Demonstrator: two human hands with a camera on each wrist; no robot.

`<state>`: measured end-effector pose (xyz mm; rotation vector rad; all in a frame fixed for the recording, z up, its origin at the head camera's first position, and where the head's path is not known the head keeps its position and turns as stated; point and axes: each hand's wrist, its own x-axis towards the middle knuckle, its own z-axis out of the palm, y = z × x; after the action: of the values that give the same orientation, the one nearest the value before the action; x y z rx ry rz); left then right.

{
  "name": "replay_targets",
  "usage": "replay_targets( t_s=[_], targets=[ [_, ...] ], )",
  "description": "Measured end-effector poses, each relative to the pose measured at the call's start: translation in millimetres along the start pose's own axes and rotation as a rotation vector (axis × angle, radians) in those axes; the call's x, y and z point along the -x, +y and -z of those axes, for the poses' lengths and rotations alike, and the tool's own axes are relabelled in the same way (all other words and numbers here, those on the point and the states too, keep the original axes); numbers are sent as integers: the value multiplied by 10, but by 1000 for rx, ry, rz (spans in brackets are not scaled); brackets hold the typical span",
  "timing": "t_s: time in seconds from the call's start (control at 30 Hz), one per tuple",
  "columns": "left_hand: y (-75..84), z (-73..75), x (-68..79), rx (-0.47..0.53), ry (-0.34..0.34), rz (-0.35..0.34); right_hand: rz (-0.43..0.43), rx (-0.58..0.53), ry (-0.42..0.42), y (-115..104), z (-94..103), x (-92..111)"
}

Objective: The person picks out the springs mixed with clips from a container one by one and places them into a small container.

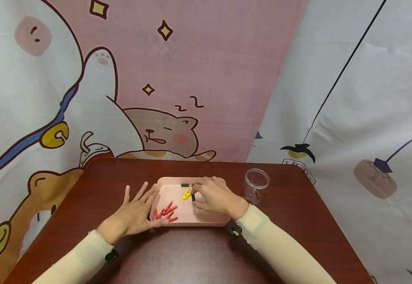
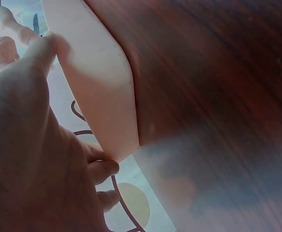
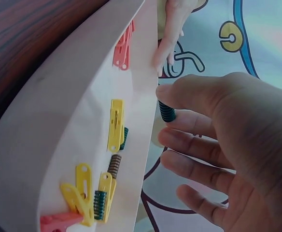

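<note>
A pink tray (image 1: 198,224) lies on the table. My right hand (image 1: 214,196) is over its right half, pinching a dark green, ribbed, coil-like cylinder (image 3: 167,112) between thumb and index finger. The other fingers are apart from it, loosely bent. Yellow clothespins (image 3: 115,125) lie in the tray, close to more green coil-like pieces (image 3: 99,205) and a brown one (image 3: 114,165). Red clothespins (image 1: 165,212) are grouped at its left end. My left hand (image 1: 135,215) rests at the tray's left edge, fingers spread, thumb along the near rim.
A clear jar (image 1: 256,185) without a lid stands right of the tray, close behind my right wrist. The dark brown table (image 1: 177,256) ends at a cloth backdrop (image 1: 220,79) with cartoon animals. One red piece (image 3: 61,222) lies at the tray's other end.
</note>
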<state>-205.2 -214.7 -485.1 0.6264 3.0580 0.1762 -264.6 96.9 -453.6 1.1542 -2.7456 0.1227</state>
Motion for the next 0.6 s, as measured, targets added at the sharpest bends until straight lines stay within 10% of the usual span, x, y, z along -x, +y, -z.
replay_targets(
  t_s=[0.6],
  targets=[
    [-10, 4, -7, -9, -13, 6, 5, -64, 77, 150, 84, 226]
  ],
)
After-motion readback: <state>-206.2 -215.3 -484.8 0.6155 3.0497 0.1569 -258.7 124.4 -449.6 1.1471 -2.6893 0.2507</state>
